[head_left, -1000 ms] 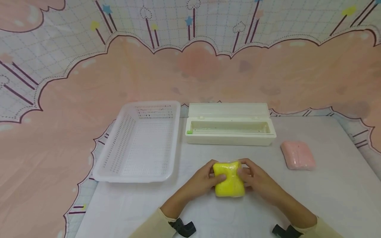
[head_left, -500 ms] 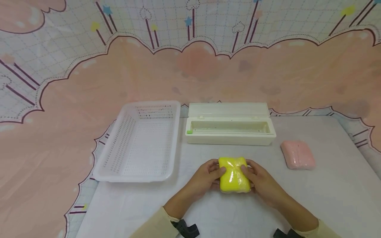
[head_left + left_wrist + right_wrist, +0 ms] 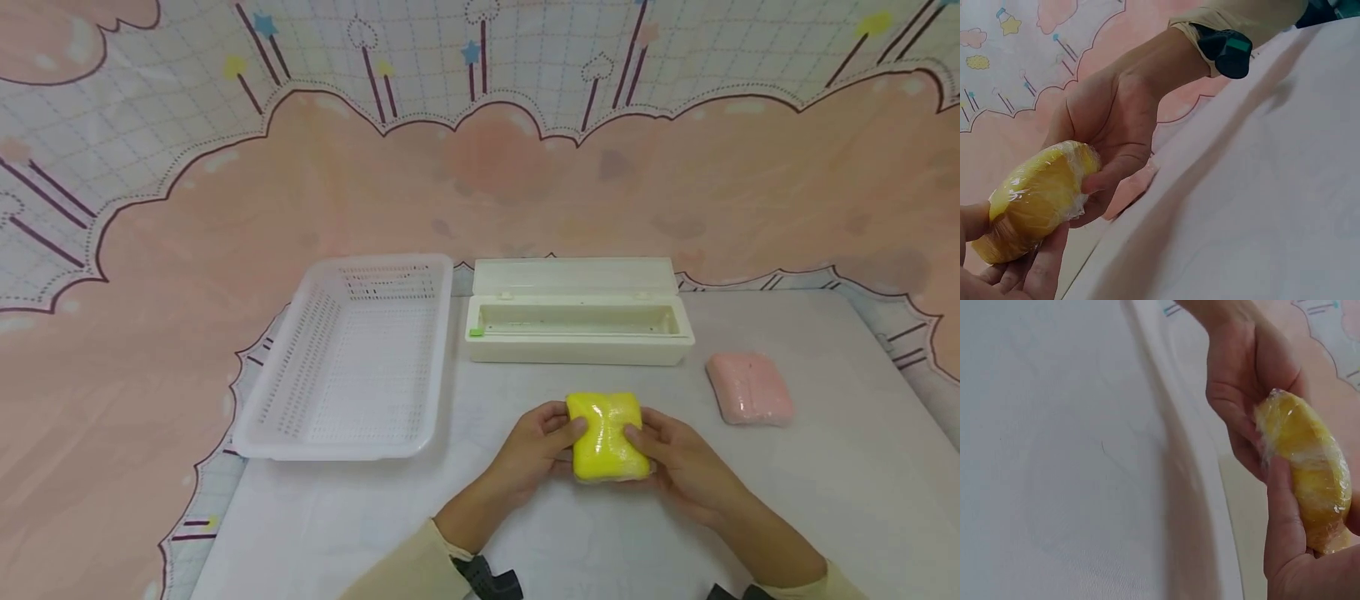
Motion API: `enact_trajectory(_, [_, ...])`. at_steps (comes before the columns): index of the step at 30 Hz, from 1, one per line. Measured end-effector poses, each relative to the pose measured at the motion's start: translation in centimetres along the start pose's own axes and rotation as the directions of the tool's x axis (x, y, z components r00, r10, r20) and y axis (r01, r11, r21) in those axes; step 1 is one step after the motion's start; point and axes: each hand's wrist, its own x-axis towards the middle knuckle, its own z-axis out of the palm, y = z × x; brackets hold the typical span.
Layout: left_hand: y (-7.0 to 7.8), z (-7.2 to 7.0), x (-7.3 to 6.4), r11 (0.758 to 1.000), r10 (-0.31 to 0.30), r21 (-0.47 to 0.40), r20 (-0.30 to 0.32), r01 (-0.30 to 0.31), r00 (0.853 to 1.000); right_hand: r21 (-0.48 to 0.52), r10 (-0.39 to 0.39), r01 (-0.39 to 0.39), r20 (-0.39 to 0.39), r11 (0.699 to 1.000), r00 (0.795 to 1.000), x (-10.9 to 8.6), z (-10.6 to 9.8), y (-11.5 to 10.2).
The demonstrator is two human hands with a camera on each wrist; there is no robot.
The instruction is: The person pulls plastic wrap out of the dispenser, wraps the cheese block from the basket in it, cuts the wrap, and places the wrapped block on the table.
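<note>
A soft-looking yellow block (image 3: 606, 454), wrapped in clear cling film, is held between both hands above the table. My left hand (image 3: 534, 448) grips its left side, thumb on the front face and fingers behind. On the opposite side my right hand (image 3: 688, 462) pinches it the same way. Seen edge-on in the left wrist view, the wrapped block (image 3: 1038, 194) is thick and rounded, with loose film bunched at one end. Creased film over the block (image 3: 1307, 462) also shows in the right wrist view. A pink block (image 3: 750, 389), also film-wrapped, lies to the right.
A white perforated basket (image 3: 429, 417) stands at the left of the table. Behind the hands is a long cream box (image 3: 581, 351) with its lid raised and a small green piece at its left end. A white cloth (image 3: 825, 500) covers the table.
Both hands have carried the yellow block a little to the right and slightly away from the body. Its front face has straightened from a tilt. The pink block, basket and box have stayed put.
</note>
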Motion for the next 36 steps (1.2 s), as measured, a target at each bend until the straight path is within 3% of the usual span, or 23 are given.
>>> enact_trajectory(7, [-0.4, 1.6, 1.7, 1.000, -0.007, -0.026, -0.002, 0.007, 1.000, -0.061, 0.008, -0.017, -0.147, 0.998, 0.989, -0.4, -0.9, -0.6])
enact_trajectory(12, [-0.9, 2.9, 3.3, 0.997, 0.033, -0.065, -0.011, -0.034, 0.999, -0.160, 0.029, -0.075, -0.271, 0.984, 0.962, -0.4, -2.2, -1.3])
enact_trajectory(15, [-1.2, 4.0, 4.4, 0.996, 0.058, -0.065, -0.056, -0.062, 0.997, -0.235, 0.041, -0.125, -0.334, 0.964, 0.942, -0.4, -3.3, -1.5])
enact_trajectory(18, [-1.4, 5.4, 5.3, 0.996, 0.090, -0.008, -0.118, -0.091, 0.989, -0.290, 0.022, -0.138, -0.370, 0.947, 0.929, -0.5, -4.4, -1.4])
enact_trajectory(21, [-1.8, 6.7, 6.3, 0.984, 0.136, 0.135, -0.171, -0.114, 0.976, -0.354, -0.030, -0.112, -0.372, 0.929, 0.928, -0.7, -5.1, -1.2])
enact_trajectory(23, [-1.9, 7.4, 6.8, 0.958, 0.176, 0.259, -0.187, -0.124, 0.966, -0.409, -0.068, -0.098, -0.372, 0.907, 0.926, -0.9, -5.4, -1.1])
enact_trajectory(27, [-2.1, 8.1, 7.7, 0.881, 0.219, 0.460, -0.180, -0.114, 0.959, -0.473, -0.112, -0.080, -0.366, 0.878, 0.924, -1.1, -5.7, -0.9])
enact_trajectory(33, [-2.4, 8.4, 8.3, 0.783, 0.212, 0.615, -0.123, -0.093, 0.970, -0.541, -0.098, -0.130, -0.372, 0.831, 0.923, -0.9, -5.6, -1.1])
enact_trajectory(36, [-2.6, 8.5, 8.5, 0.746, 0.219, 0.658, -0.103, -0.099, 0.970, -0.564, -0.089, -0.150, -0.375, 0.812, 0.923, -0.9, -5.7, -1.1])
